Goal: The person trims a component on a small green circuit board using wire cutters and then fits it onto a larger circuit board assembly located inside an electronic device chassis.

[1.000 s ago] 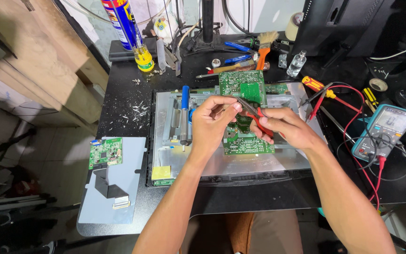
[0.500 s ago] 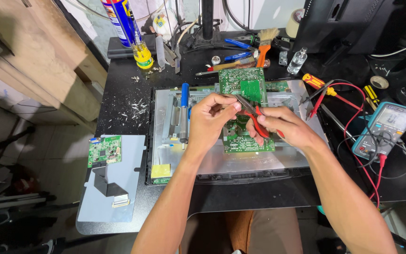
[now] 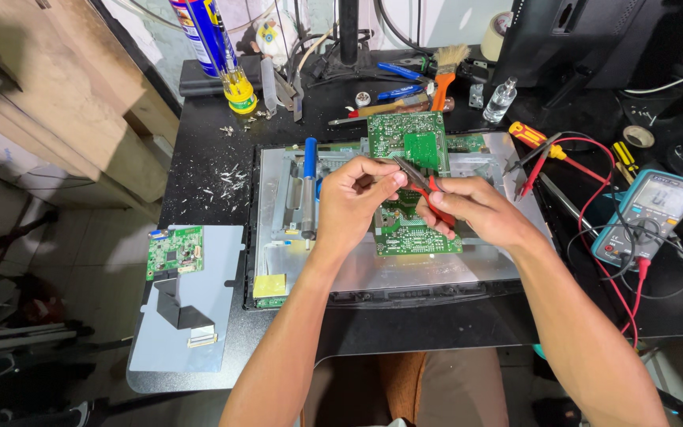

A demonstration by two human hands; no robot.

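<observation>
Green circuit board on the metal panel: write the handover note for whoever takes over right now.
Left hand: fingertips pinched over the green circuit board, what they pinch too small to tell.
Right hand: gripping red-handled pliers, tips pointing toward the left fingertips.
Board lies on the metal panel; second green board behind it.
Soldering iron lies left; multimeter right.
Done and left: cannot tell.

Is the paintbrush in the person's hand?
No, the paintbrush lies at the back of the table, far from both hands, which hold red pliers.
</observation>
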